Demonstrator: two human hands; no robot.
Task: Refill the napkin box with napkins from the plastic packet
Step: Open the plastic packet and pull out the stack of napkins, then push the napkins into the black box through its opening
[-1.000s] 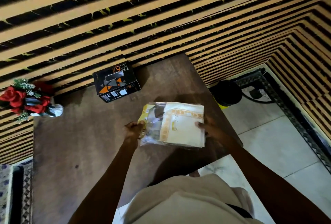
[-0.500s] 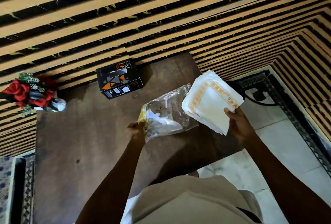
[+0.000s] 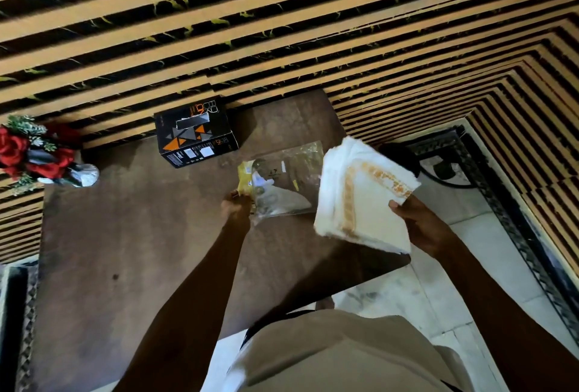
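Left hand (image 3: 236, 207) pinching plastic packet (image 3: 283, 181) edge; right hand (image 3: 421, 224) gripping napkin stack (image 3: 366, 200), raised, tilted over table (image 3: 125, 250). Napkin box (image 3: 195, 131) behind.

A brown wooden table (image 3: 125, 250) fills the middle of the frame. A black napkin box (image 3: 195, 136) sits near its top edge. Red flowers (image 3: 34, 153) stand at its upper left corner.

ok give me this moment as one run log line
left hand: holds plastic packet | right hand: holds napkin stack, out of packet | napkin box: on table, not yet filled
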